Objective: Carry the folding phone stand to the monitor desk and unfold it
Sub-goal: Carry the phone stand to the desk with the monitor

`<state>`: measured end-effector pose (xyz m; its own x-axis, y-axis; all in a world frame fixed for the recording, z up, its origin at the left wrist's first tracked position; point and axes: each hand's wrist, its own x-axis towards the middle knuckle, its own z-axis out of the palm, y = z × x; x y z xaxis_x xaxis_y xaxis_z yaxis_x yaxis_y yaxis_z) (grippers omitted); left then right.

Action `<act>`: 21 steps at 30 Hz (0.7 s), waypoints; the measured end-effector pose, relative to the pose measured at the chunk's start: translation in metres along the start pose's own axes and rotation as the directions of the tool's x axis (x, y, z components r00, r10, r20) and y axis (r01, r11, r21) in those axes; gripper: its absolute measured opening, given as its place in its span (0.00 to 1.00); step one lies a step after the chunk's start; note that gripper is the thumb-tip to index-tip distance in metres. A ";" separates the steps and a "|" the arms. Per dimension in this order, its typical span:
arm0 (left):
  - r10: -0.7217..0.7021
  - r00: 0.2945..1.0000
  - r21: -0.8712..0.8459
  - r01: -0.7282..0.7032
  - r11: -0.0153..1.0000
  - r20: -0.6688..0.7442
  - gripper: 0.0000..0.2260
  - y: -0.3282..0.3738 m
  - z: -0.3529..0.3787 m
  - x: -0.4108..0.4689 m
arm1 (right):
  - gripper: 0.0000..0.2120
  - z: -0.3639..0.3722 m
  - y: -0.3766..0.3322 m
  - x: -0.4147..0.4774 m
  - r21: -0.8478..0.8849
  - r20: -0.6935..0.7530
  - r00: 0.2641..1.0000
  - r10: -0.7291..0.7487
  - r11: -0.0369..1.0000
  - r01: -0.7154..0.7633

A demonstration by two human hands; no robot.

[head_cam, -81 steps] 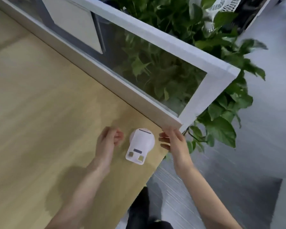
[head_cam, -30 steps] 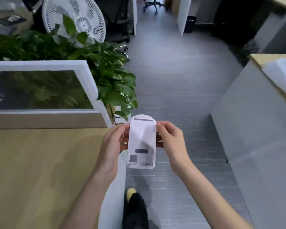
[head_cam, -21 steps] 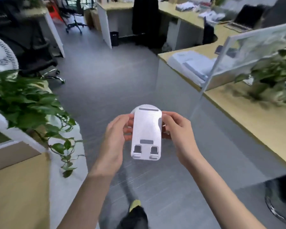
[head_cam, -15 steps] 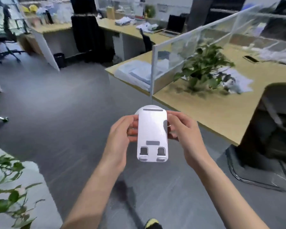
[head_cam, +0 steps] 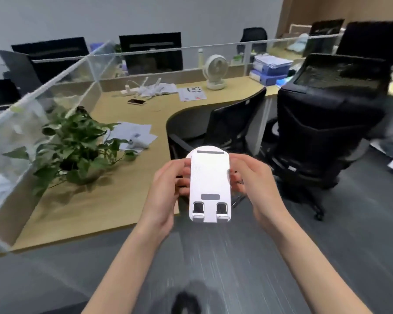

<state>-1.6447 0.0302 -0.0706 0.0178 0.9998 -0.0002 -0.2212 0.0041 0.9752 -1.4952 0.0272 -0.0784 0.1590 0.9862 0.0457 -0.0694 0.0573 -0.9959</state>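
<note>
head view: fingers (head_cam: 183, 177) partly hidden behind stand (head_cam: 210, 184).

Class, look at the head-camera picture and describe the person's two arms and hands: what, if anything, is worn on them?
Both forearms are bare as far as the picture shows; no sleeve reaches into view. The left hand and the right hand wear no gloves, and no watch, bracelet or ring can be seen on the wrists or visible fingers. No markings show.

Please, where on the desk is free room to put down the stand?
Bare wood lies between the plant and the desk's near edge, and between the phone and the loose papers. The back, around the cables and fan, is crowded.
</note>
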 end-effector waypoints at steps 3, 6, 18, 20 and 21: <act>-0.036 0.985 -0.001 0.037 0.999 0.168 0.13 -0.013 0.057 0.042 | 0.11 -0.055 -0.004 0.025 -0.025 -0.145 0.989 -0.015 1.000 0.012; -0.075 0.944 0.008 0.076 0.997 0.320 0.14 -0.030 0.121 0.078 | 0.11 -0.113 -0.007 0.050 -0.033 -0.278 0.960 -0.019 0.999 0.010; -0.147 0.744 0.039 0.161 0.986 0.652 0.08 -0.103 0.434 0.200 | 0.11 -0.395 -0.019 0.171 -0.061 -0.581 0.811 -0.065 0.998 0.036; -0.145 0.710 0.032 0.170 0.985 0.690 0.10 -0.111 0.483 0.216 | 0.11 -0.439 -0.025 0.190 -0.065 -0.609 0.790 -0.067 0.997 0.035; -0.149 0.693 0.033 0.177 0.984 0.706 0.10 -0.116 0.506 0.223 | 0.11 -0.461 -0.027 0.200 -0.062 -0.622 0.781 -0.065 0.998 0.034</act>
<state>-1.1215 0.2439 -0.0717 0.7332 0.6799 0.0109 -0.1819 0.1807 0.9666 -1.0075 0.1509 -0.0781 0.7408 0.6696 0.0524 -0.0029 0.0812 -0.9967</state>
